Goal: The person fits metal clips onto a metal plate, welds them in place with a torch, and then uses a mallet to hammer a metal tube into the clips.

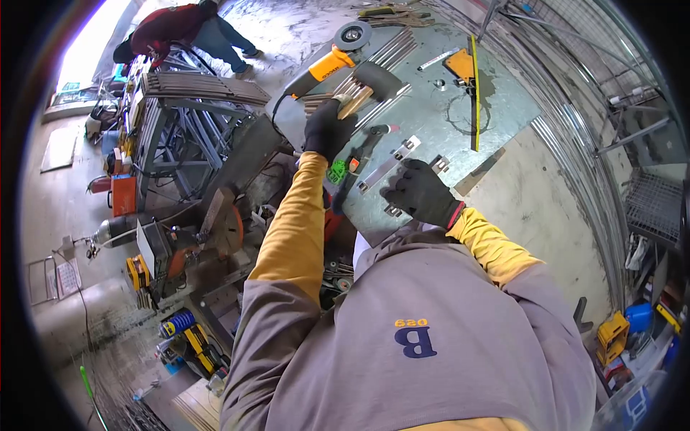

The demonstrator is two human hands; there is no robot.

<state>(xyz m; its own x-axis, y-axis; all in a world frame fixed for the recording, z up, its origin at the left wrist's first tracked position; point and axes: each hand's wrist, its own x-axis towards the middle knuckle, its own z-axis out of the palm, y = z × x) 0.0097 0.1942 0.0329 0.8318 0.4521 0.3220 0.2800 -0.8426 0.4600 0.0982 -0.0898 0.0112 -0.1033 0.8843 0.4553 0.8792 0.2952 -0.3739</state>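
Observation:
My left hand [329,129], in a black glove, is closed on the wooden handle of a mallet [379,80] with a dark head, over a bundle of metal tubes at the table's left. My right hand [420,192], also gloved, lies over a flat metal strip with small brackets; its fingers are bent, and whether they grip anything is hidden. Beside it is another metal strip [388,164] with small brackets. An orange angle grinder [330,66] lies beyond my left hand. A green object [336,171] is below that hand.
On the metal table [514,115] are a yellow-edged ruler [474,93] and an orange square tool [460,65]. Another person [180,32] bends over a metal rack at the upper left. Long metal bars [582,158] run along the right. A cut-off saw [230,223] stands left.

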